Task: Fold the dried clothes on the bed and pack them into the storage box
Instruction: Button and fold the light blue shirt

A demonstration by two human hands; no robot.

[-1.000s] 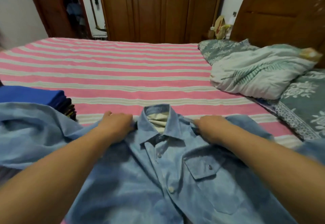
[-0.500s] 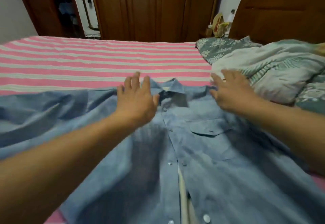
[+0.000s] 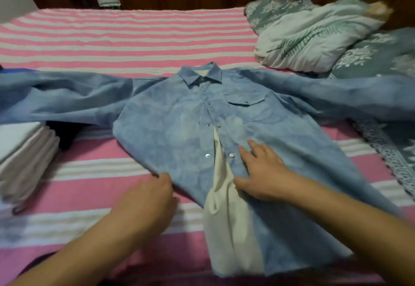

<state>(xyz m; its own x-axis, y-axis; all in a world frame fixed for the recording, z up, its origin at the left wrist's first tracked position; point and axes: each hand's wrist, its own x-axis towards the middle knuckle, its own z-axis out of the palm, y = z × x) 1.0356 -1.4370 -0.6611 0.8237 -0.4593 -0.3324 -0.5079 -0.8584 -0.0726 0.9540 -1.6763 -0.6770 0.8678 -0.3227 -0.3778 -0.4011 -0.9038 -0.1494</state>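
A light blue button shirt (image 3: 170, 124) lies face up on the pink-and-white striped bed (image 3: 134, 38), collar away from me and both sleeves spread wide. Its lower front gapes open and shows the pale lining. My left hand (image 3: 149, 198) touches the shirt's left lower hem; its fingertips are hidden, so a pinch cannot be told. My right hand (image 3: 260, 173) lies flat with spread fingers on the right front panel beside the snaps. No storage box is in view.
A stack of folded white clothes (image 3: 20, 157) sits at the left edge with a dark garment (image 3: 62, 133) behind it. A crumpled leaf-print quilt (image 3: 314, 38) and grey floral pillows (image 3: 377, 56) fill the right side. Dark wooden wardrobes stand past the bed.
Both hands have come back from the collar and shoulders to the shirt's lower front. The shirt now lies spread flat with its sleeves out, and my view has pulled back and tilted down.
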